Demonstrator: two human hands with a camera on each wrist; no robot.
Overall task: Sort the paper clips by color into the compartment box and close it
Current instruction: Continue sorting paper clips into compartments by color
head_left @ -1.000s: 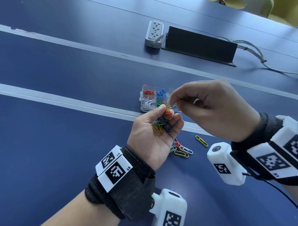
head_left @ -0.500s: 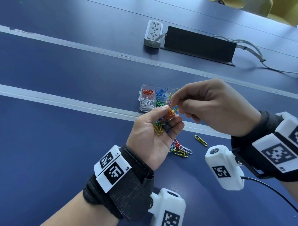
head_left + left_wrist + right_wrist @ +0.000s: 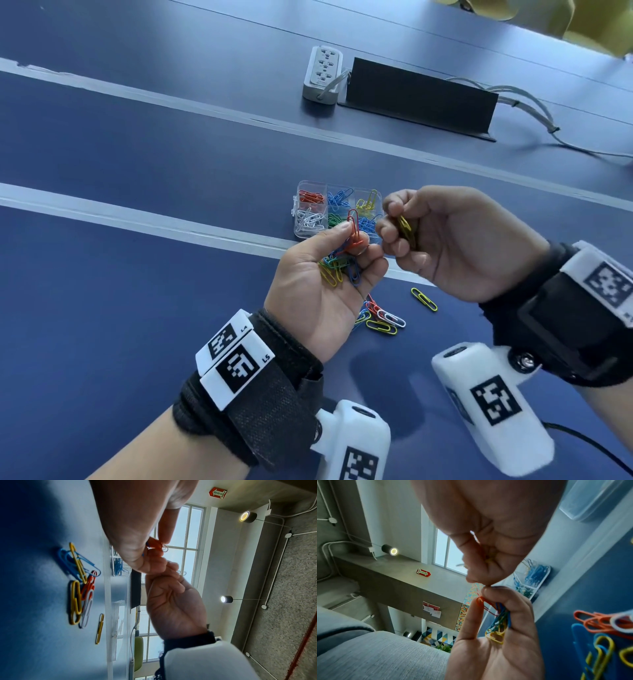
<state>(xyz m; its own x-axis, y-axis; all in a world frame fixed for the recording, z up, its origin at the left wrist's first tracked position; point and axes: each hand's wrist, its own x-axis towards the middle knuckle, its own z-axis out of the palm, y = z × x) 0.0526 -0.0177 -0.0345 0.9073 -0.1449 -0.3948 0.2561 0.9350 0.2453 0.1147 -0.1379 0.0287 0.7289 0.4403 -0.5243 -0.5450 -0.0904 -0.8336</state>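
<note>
Right hand (image 3: 455, 240) grip pinched on yellow paper clips (image 3: 407, 229). Left hand (image 3: 322, 274) grip cups mixed paper clips (image 3: 337, 267), red clip (image 3: 353, 228) uppermost. Open compartment box (image 3: 310, 236) just behind; loose clips (image 3: 380, 317) on desk (image 3: 137, 308). Wall sign (image 3: 218, 492) reads "FIRE".

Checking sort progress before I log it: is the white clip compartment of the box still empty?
No, in the head view several white clips already lie in the near-left compartment of the compartment box, below the red ones.
</note>
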